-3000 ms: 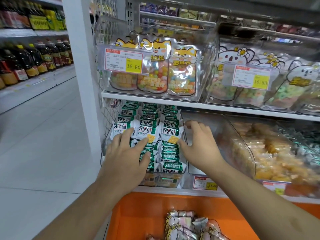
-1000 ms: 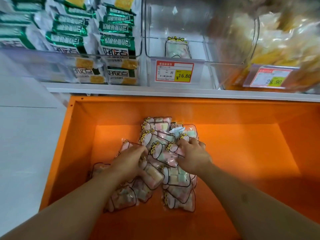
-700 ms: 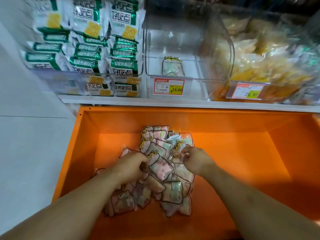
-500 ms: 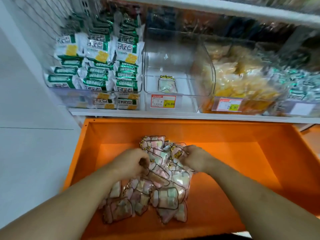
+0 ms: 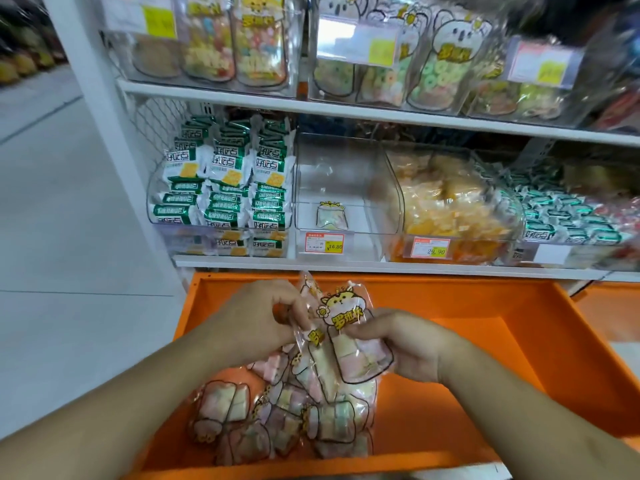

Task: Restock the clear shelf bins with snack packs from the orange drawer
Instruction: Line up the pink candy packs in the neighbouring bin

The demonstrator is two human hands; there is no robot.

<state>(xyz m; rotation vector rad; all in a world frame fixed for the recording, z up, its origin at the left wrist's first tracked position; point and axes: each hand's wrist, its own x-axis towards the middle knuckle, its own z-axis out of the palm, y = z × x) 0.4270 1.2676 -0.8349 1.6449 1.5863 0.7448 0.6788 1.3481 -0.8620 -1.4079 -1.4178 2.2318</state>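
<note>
Below, snack packs (image 5: 277, 414) in orange drawer (image 5: 467, 327)

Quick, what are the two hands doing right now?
Left hand: pinching the top of a marshmallow pack.
Right hand: holding the same marshmallow pack from its right side.

The upper clear bins' white-and-yellow price tags (image 5: 356, 41) are smeared by blur, their print unreadable. The left hand's (image 5: 258, 315) fingertips vanish behind the crinkly clear marshmallow packs (image 5: 346, 337) both hands hold. The far-right bin of green-and-white wrapped snacks (image 5: 568, 216) runs off the right edge.
</note>
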